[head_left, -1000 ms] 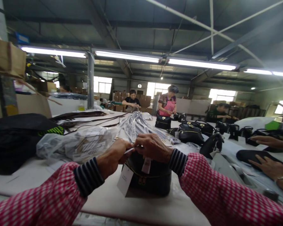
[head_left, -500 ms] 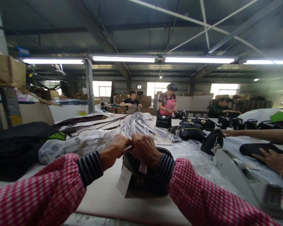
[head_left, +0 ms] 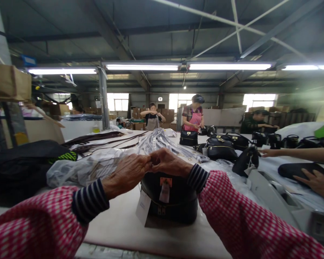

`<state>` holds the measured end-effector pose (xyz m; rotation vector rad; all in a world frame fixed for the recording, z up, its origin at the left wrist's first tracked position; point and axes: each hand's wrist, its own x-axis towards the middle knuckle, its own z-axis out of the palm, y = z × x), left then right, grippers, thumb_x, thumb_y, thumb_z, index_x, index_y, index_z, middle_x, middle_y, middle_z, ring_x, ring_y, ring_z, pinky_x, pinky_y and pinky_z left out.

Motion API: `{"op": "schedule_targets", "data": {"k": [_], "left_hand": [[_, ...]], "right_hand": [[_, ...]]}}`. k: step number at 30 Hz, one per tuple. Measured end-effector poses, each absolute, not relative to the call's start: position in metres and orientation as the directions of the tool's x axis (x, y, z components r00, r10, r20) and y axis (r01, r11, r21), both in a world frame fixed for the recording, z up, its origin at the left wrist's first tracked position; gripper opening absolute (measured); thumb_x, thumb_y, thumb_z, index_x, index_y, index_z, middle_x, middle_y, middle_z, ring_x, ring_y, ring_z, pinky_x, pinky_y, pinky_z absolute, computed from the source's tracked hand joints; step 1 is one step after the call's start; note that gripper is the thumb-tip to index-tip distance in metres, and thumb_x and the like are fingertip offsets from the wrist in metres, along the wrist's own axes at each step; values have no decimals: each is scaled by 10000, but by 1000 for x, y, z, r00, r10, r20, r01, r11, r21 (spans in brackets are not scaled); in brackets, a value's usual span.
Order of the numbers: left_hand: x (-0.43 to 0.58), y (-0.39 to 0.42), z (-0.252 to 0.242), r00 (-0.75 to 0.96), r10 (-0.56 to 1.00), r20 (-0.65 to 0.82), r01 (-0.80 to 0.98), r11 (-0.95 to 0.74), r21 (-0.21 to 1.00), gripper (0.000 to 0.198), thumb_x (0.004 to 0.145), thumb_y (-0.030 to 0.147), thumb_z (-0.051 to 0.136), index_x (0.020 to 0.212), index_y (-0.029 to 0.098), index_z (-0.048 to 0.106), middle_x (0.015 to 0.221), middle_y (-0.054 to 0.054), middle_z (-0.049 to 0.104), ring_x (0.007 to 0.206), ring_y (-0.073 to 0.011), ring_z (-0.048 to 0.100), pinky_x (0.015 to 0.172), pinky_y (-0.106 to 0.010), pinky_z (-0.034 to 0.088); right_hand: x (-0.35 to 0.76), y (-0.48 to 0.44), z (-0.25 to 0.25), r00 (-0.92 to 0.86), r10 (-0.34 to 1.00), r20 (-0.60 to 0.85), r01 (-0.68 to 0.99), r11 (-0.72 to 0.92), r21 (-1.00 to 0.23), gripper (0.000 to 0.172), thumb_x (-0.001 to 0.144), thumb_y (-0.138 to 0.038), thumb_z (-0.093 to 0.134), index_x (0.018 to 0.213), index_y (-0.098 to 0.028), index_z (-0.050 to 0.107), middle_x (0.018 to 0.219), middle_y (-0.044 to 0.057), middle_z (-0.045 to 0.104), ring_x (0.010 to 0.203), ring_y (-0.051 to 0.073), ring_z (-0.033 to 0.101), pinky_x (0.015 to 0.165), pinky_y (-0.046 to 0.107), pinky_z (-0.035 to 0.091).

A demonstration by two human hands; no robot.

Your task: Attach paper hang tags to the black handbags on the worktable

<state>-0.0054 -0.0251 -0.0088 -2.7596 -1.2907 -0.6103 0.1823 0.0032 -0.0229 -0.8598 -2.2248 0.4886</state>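
A small black handbag (head_left: 169, 201) stands on the white table (head_left: 118, 225) right in front of me, with a white paper tag (head_left: 143, 208) and a smaller tag hanging from its top. My left hand (head_left: 126, 173) and my right hand (head_left: 167, 162) meet just above the bag. Both are closed, fingertips pinched together at the bag's top. What they pinch is hidden between the fingers.
A clear plastic bag of packaged strips (head_left: 89, 167) lies to the left, beside a black pile (head_left: 21, 162). Several black handbags (head_left: 221, 149) stand further back. Another person's hands (head_left: 317, 181) rest at the right. Three people work at the far end.
My hands have come closer together and risen a little above the bag; the thin light strip seen between them earlier no longer shows. The view has shifted slightly.
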Motion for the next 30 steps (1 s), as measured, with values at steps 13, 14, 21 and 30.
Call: {"op": "schedule_targets", "data": {"k": [13,14,21,30], "left_hand": [[4,-13,-25,385,888,251,416,-410,812,238,703,363,519,565,198,418,560,37,348,537,-114,288,506,-276,166],[6,-13,-26,373,898,232,386,-378,841,238,686,359,528,555,200,408,543,41,341,521,-108,275,498,-274,157],[13,-18,-33,305,935,182,287,-272,919,235,653,286,550,520,209,371,493,46,311,478,-96,234,480,-275,120],[17,-21,-31,262,934,244,363,-330,872,302,711,209,520,470,206,339,499,21,322,515,-117,283,506,-290,162]], "right_hand": [[175,-17,-15,-441,791,425,735,590,-334,94,792,-260,753,806,-167,755,682,-15,635,685,128,545,614,248,314],[173,-20,-14,-419,801,428,779,559,-283,104,805,-271,741,819,-169,756,705,-3,646,703,138,551,619,257,309],[165,-34,-31,-311,815,489,878,444,-181,130,893,-224,611,933,-172,723,906,42,678,874,179,577,735,286,341],[166,-32,-44,-265,789,554,808,496,-319,152,927,-175,570,865,-167,709,911,27,648,855,154,584,761,269,366]]}}
